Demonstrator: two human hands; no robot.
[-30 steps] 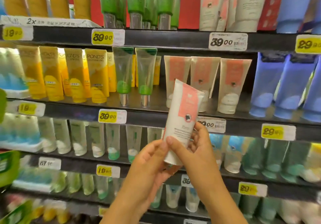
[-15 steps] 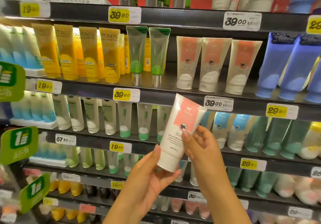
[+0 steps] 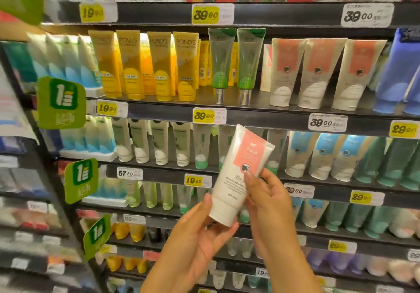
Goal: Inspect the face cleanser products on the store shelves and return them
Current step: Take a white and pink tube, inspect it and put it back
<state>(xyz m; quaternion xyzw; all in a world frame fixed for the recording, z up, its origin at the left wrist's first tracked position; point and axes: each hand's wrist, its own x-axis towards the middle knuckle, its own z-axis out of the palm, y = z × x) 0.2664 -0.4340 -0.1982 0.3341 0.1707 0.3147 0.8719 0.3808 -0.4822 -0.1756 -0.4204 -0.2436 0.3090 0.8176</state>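
Both hands on the cleanser tube, cap-end down, tilted right; right hand fingers pinch its middle, left hand cradles the cap, matching tubes up-right on the shelf

Both hands hold a white cleanser tube with a pink label, cap down, its top leaning toward one o'clock. The left hand cups the cap end from seven o'clock; the right hand grips the tube's side at four o'clock, one fingertip on the label. Matching pink-label tubes stand on the shelf at one o'clock, yellow POND'S tubes at eleven
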